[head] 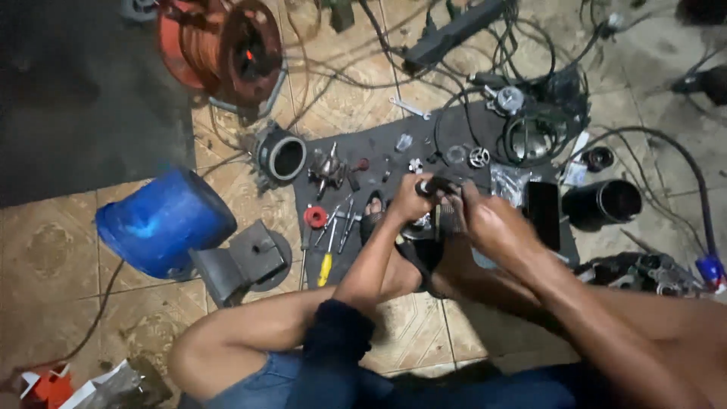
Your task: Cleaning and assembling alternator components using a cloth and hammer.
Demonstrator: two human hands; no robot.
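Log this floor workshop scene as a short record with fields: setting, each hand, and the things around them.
Setting: person seated on a tiled floor at a dark mat strewn with parts
Left hand: closed around a dark handle-like tool
Right hand: gripping a small part just beside the left hand; the part is mostly hidden
Near left: yellow-handled screwdriver, red round part, blue container
Far left: orange cable reel
Right: black cylinder

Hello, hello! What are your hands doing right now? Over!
Left hand grips a dark tool handle. Right hand shut on a small part, too blurred to name. Both over the dark mat; screwdrivers lie nearby.
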